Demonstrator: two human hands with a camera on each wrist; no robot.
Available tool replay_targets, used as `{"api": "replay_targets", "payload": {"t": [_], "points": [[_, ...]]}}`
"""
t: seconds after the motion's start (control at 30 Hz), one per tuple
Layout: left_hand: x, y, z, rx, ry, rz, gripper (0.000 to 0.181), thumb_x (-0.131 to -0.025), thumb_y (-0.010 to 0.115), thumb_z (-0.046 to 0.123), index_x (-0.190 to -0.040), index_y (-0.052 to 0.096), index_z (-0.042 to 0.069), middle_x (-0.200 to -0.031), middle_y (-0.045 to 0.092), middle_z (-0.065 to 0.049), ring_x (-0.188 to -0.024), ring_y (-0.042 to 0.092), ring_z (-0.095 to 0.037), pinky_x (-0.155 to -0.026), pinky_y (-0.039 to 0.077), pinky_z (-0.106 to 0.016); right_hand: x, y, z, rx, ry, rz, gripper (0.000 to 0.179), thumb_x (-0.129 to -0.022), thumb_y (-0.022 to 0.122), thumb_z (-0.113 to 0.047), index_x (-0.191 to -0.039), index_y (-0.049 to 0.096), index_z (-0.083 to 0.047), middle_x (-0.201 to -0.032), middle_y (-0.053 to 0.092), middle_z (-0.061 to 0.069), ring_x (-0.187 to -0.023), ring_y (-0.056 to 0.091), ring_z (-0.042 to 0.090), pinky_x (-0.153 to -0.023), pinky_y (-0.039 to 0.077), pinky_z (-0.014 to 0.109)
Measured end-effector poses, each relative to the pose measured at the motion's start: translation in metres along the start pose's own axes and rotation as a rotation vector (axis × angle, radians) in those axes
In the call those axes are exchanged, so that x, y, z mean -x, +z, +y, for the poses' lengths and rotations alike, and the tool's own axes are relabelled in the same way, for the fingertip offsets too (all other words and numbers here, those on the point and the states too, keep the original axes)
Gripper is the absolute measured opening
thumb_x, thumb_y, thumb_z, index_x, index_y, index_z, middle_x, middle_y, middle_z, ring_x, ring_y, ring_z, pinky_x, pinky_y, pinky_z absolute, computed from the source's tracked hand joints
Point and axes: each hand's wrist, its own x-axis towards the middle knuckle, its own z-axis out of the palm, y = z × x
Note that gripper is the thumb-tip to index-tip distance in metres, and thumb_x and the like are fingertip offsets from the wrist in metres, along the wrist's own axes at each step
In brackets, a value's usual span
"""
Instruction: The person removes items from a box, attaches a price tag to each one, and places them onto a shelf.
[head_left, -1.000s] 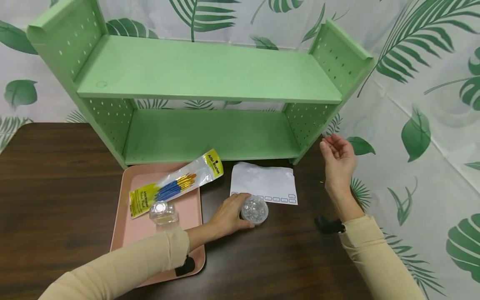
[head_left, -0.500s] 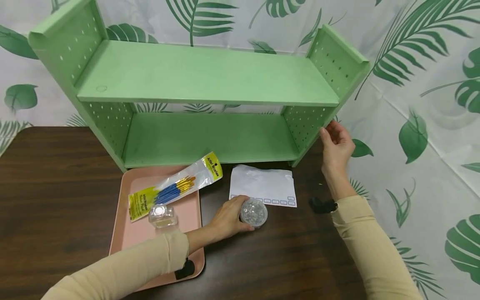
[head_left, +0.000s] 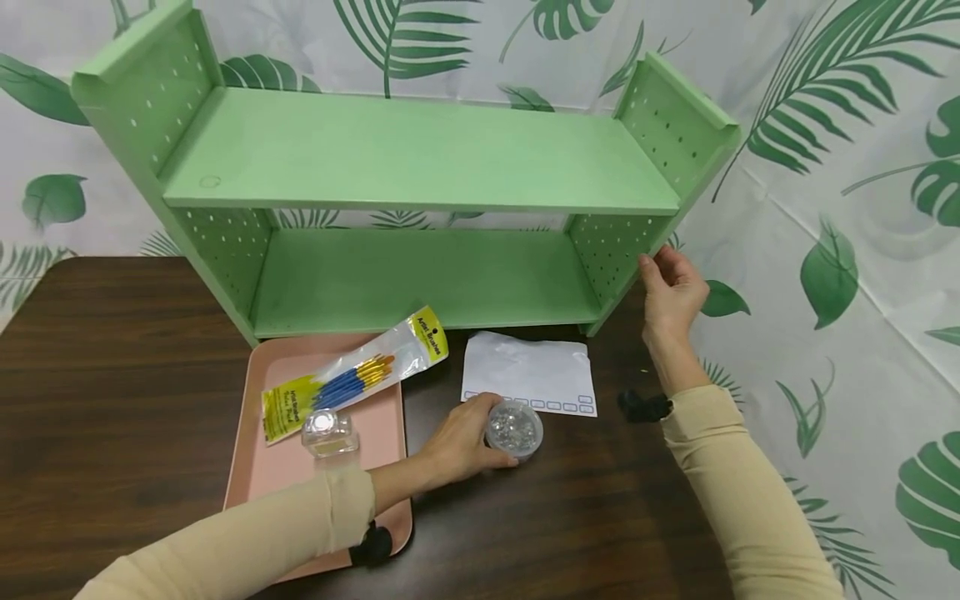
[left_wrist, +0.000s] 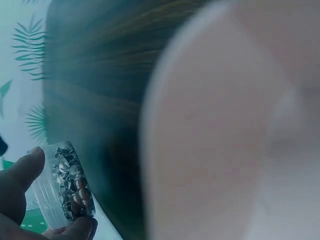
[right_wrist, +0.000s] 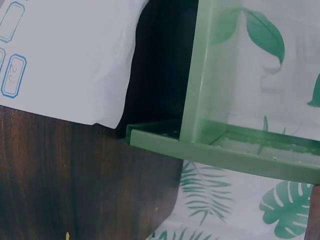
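Note:
My left hand (head_left: 467,443) grips a round clear jar (head_left: 514,430) over the table, between thumb and fingers. Silvery, faceted pieces show through the jar's wall in the left wrist view, where fingertips press both sides of the jar (left_wrist: 65,182). At the right, my right hand (head_left: 672,304) holds the outer edge of the green shelf (head_left: 420,154), thumb at the front and the other fingers partly hidden behind the side panel. Only a sliver of that hand enters the right wrist view, beside the green shelf (right_wrist: 225,157).
A pink tray (head_left: 258,475) at the left bears a pack of artist brushes (head_left: 348,379) and a small clear glass bottle (head_left: 330,433). A white paper (head_left: 528,371) with printed boxes lies before the shelf. Leaf-patterned cloth (head_left: 810,208) hangs behind and at the right.
My right hand has moved up and inward from beside the shelf to its right side edge. My left hand stays on the jar, with little shift.

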Motion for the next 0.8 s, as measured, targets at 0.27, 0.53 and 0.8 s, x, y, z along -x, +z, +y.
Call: {"api": "replay_targets", "payload": {"t": [0.27, 0.53, 0.8], "points": [[-0.005, -0.023, 0.026, 0.044, 0.072, 0.002, 0.064, -0.065, 0.085, 0.022, -0.117, 0.055, 0.000, -0.110, 0.061, -0.011, -0.101, 0.058, -0.025, -0.088, 0.047, -0.042, -0.001, 0.000, -0.001, 0.038, -0.010, -0.004, 0.016, -0.081, 0.072, -0.003, -0.096, 0.071, 0.001, -0.078, 0.066, -0.007, -0.072, 0.057, 0.007, -0.063, 0.046, 0.015], [-0.013, -0.073, 0.056, 0.076, 0.102, -0.033, 0.068, -0.067, 0.085, 0.025, -0.123, 0.054, 0.003, -0.111, 0.061, -0.005, -0.101, 0.058, -0.017, -0.086, 0.050, -0.032, -0.001, 0.000, -0.001, 0.075, 0.005, -0.005, 0.014, -0.081, 0.072, -0.005, -0.094, 0.072, -0.002, -0.077, 0.066, -0.008, -0.072, 0.057, 0.006, -0.062, 0.046, 0.014], [-0.032, -0.128, 0.086, 0.165, 0.157, -0.043, 0.068, -0.069, 0.084, 0.017, -0.126, 0.051, 0.002, -0.115, 0.059, -0.006, -0.109, 0.059, -0.017, -0.092, 0.048, -0.025, 0.001, -0.004, -0.001, 0.112, -0.011, -0.016, 0.022, -0.082, 0.071, -0.007, -0.102, 0.070, 0.003, -0.079, 0.065, -0.011, -0.075, 0.058, 0.005, -0.065, 0.047, 0.014]]}}
